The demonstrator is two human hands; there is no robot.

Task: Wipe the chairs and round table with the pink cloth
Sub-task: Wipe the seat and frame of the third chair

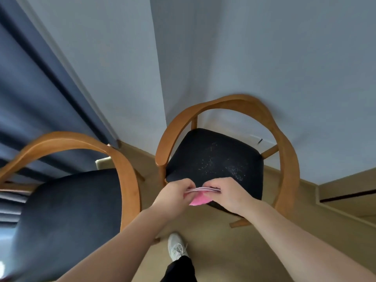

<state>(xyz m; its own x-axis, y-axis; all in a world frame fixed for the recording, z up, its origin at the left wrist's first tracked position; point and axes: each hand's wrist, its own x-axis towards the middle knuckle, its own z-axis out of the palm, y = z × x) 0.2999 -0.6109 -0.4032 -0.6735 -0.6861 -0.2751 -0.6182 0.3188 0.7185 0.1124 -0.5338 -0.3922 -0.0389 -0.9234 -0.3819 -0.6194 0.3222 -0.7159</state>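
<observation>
Head view: the left hand and right hand pinch the folded pink cloth between them above the right chair's front edge; a loose fold might skip the seat's pale specks

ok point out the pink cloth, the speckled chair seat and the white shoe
pink cloth (198,201), head view, on the hanging pink fold
speckled chair seat (213,159), head view, on the black cushion's middle
white shoe (176,248), head view, on the laces

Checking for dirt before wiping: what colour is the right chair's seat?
Black, with pale whitish specks across the right wooden armchair's padded seat; shown in the head view.
</observation>
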